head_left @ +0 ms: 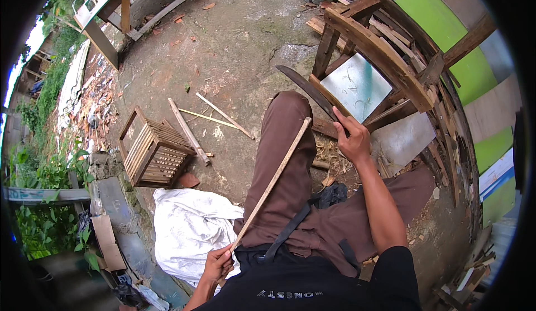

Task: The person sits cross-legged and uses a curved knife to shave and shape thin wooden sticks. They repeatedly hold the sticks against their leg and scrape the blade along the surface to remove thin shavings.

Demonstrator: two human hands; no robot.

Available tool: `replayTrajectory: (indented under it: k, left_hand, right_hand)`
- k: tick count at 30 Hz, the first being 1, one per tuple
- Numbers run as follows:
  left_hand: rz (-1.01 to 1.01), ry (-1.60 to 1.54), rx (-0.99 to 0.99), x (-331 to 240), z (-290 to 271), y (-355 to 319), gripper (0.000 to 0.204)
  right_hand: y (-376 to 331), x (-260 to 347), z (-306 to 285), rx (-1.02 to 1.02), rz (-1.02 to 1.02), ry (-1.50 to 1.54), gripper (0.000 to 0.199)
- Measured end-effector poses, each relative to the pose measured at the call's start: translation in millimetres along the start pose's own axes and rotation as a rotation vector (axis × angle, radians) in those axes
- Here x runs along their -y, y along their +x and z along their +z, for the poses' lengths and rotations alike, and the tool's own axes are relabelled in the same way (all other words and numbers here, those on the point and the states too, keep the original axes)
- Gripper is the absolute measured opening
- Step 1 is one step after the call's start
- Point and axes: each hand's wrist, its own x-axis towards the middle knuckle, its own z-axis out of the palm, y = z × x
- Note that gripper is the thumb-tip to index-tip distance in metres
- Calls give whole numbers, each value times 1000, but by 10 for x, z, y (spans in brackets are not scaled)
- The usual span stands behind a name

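A seated person in brown trousers (277,168) works with both hands. The left grip (219,263) pinches a thin wooden stick (273,180) near its lower end, a short part of which is covered by the fingers. The stick slants up over the left thigh, its far end free; whether it touches the cloth cannot be told. The right grip (353,139) is closed on a long dark knife (306,86), index finger extended; the handle is hidden by the hand, and the blade overlaps a wooden frame (379,48), so any contact between them is unclear. Inside the frame, a pale board (357,85) is partly covered by its bars. A dark bundle (332,195) between the legs is hard to make out. At left, a slatted crate (159,149) lies tilted beside white cloth (192,230), which the left forearm partly overlaps. The upper rim cuts off a wooden desk (126,6).
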Motion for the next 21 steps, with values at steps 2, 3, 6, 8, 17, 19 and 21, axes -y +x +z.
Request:
replayTrajectory:
  k: [2, 3, 6, 8, 17, 19, 21]
  left_hand:
    - [27, 56, 61, -83, 195, 150, 40]
    - [57, 93, 96, -158, 305, 288, 41]
    - [145, 232, 168, -471, 764, 554, 43]
    - [218, 234, 192, -640, 1095, 754, 45]
    - [220, 232, 134, -833, 1677, 1321, 43]
    - [195, 266, 150, -790, 1583, 1251, 46]
    - [170, 285, 164, -766, 1510, 1158, 47]
  right_hand:
    - [-80, 52, 197, -172, -4, 123, 38]
    - [-104, 49, 285, -262, -13, 186, 38]
    - [-212, 165, 382, -208, -36, 295, 38]
    - [-207, 296, 289, -84, -119, 357, 41]
    - [-630, 750, 287, 215, -374, 221, 46]
    - [-613, 685, 212, 213, -338, 141, 45]
    - [-533, 514, 205, 129, -200, 128, 46]
